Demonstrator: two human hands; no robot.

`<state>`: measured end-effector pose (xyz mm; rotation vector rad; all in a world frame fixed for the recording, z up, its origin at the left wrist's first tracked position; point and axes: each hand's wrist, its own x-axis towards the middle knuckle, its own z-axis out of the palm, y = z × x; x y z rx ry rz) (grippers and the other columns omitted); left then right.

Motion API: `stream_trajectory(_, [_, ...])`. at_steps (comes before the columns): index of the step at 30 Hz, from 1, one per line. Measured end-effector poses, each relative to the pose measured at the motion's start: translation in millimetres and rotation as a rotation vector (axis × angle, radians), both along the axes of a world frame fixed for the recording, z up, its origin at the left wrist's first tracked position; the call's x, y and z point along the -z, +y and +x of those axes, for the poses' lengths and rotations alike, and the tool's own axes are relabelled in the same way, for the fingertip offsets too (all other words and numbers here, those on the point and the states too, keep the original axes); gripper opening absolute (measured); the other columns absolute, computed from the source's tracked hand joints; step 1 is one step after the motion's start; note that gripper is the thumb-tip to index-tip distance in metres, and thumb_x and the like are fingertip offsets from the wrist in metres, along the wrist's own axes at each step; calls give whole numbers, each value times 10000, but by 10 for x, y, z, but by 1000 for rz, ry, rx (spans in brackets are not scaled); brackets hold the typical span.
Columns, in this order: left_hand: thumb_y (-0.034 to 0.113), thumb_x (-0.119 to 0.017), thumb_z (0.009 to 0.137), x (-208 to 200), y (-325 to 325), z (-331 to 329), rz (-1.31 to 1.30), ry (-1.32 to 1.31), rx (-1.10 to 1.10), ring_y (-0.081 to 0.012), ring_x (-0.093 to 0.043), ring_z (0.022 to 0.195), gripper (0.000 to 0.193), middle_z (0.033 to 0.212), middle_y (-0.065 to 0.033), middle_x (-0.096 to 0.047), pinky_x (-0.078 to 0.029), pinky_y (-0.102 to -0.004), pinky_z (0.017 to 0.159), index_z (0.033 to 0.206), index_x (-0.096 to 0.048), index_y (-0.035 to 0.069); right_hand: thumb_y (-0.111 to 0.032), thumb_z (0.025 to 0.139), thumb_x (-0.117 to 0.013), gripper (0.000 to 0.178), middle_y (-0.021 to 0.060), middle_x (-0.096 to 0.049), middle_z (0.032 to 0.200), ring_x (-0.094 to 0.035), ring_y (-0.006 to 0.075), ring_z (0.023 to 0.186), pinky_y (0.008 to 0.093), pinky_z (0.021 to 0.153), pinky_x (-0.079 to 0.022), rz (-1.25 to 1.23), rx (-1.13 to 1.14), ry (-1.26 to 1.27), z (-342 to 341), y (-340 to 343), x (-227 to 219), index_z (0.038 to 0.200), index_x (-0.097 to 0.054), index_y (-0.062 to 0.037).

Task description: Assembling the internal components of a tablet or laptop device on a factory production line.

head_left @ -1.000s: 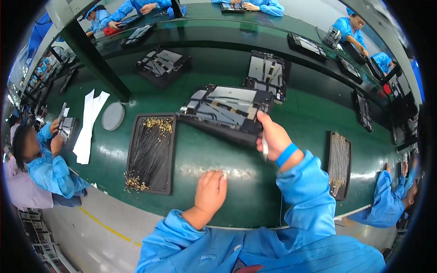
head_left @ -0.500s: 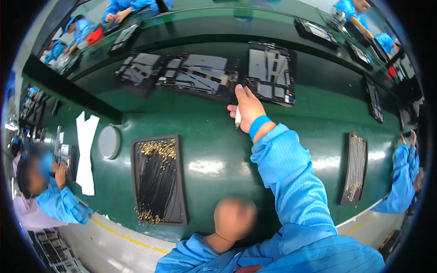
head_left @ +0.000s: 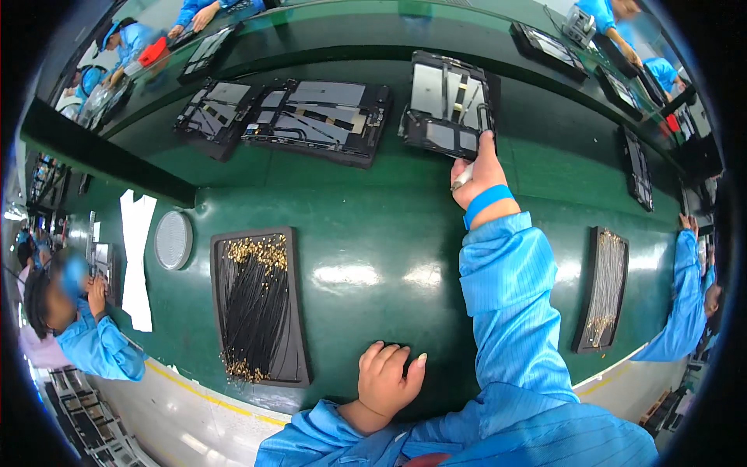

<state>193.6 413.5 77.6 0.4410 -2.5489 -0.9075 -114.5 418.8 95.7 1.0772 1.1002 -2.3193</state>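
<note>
The right hand [head_left: 482, 176] has its grip closed on the near right corner of an opened tablet assembly [head_left: 445, 103], thumb on top, a white pen-like tool [head_left: 464, 178] held in the same hand. From that grip the assembly extends far and left, its long axis running near to far; whether it clears the bench [head_left: 373, 222] I cannot tell. A 2nd tablet assembly [head_left: 317, 119] lies left, long axis left to right. The left hand [head_left: 389, 381], loosely curled, is well apart at the near side, nothing visible in it.
</note>
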Motion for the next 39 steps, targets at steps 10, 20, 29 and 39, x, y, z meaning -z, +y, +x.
stream_trajectory(10, [179,-521,784,-120,-135,-54,410,-189,-145,-278,-531,672,212,721,-141,-567,-432,-330,673,722,-552,-21,-268,756,-569,156,1,-527,639,-482,135,493,231,378,-356,-98,-418,77,927,746,7,763,-493,-132])
stream_trajectory(20, [106,-459,820,-180,196,-314,1473,127,35,-160,-496,927,284,1007,-76,-521,-419,-293,787,1083,-429,3,-349,799,-510,356,73,-534,859,-523,130,567,244,405,-405,-91,-1355,-7,2844,1639,-94,999,-457,-59])
stream_trajectory(29, [253,-513,770,-326,-552,-332,-290,45,-216,-327,-506,705,335,760,-176,-550,-395,-413,622,962,-527,-21,-407,789,-508,535,35,-525,979,-488,66,732,204,582,-418,24,-1909,378,2818,1751,-121,1169,-413,-42])
stream_trajectory(39, [228,-545,742,-77,-1628,323,-413,-164,-467,-318,-504,776,197,769,-115,-572,-377,-413,711,753,-603,40,-444,795,-457,576,31,-519,836,-493,86,660,205,500,-409,46,-2034,347,2465,1817,-180,1197,-380,-39])
